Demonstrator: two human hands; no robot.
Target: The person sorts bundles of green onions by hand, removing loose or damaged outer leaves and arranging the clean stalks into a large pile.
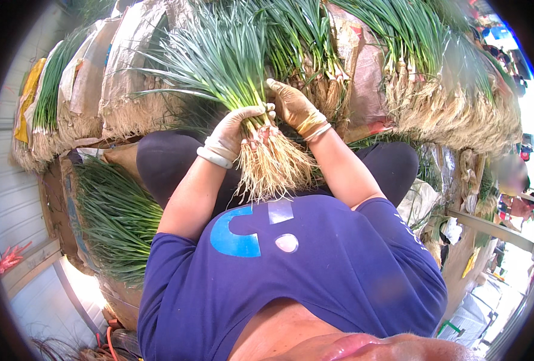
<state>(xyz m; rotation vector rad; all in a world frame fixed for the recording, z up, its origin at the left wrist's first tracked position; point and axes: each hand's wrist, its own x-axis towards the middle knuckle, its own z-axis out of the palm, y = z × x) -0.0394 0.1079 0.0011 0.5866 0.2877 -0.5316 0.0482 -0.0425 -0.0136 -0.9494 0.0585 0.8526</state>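
A thick bunch of green garlic (243, 78) is held up in front of my chest, leaves fanning away from me and pale roots (274, 165) hanging toward me. My left hand (230, 131), in a pale work glove, wraps round the stems from the left, its thumb laid across them just above the pinkish bulbs. On the other side my right hand (294, 108), gloved and stained yellowish, presses against the stems. Its fingers are bent against the bunch, and some fingertips are hidden by the leaves and stems.
More bunches with long roots lie in a row beyond my knees, the largest pile (429, 84) at the right. Pale woven sacks (138, 66) sit among them at the left. A heap of green leaves (116, 216) is by my left side. A metal rail (489, 228) runs at the right.
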